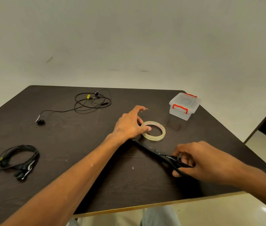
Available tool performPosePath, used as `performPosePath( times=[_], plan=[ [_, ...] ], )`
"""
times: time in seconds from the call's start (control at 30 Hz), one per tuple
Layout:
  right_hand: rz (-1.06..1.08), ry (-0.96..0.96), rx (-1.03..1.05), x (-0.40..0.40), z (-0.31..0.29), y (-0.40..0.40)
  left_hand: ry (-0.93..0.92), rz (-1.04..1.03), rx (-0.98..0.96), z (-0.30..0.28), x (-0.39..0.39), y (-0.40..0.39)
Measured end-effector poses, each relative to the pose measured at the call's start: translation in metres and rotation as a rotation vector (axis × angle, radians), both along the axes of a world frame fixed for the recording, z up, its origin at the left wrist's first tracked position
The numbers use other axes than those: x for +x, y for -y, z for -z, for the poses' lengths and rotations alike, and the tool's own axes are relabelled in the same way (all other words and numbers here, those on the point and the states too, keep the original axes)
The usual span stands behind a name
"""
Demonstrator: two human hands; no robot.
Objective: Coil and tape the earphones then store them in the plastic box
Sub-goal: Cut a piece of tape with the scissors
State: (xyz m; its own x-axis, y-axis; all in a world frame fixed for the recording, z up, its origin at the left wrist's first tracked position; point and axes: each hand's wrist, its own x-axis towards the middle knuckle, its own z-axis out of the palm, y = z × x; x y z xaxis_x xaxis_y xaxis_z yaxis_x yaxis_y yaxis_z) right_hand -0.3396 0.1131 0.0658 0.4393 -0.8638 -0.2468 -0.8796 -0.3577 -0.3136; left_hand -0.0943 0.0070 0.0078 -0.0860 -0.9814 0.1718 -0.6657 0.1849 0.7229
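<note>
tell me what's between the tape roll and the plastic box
Nothing: in the head view, only bare dark table separates the tape roll from the plastic box, lid shut.

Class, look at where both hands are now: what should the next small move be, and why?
Probably close the scissors on the tape strip. The left hand rests on the tape roll, its fingers pinching a pulled-out end, while the right hand grips the scissor handles, blades pointing toward the roll. The coiled earphones await taping.
</note>
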Motion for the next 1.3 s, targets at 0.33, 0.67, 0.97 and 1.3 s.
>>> performPosePath(
  times=[0.33,0.67,0.97,1.3],
  plan=[
    [-0.287,0.040,-0.277,-0.092,0.002,0.013,-0.016,-0.039,0.115,-0.013,-0.026,0.022],
    [-0.232,0.059,-0.284,-0.157,0.011,0.044,-0.052,0.128,0.110,-0.017,-0.106,0.049],
    [-0.032,0.253,-0.465,-0.126,0.010,0.054,-0.247,0.163,0.170,-0.006,-0.083,0.044],
    [0.091,0.167,-0.457,-0.081,0.031,0.069,-0.179,0.260,-0.024,0.009,-0.081,0.014]
  ],
)
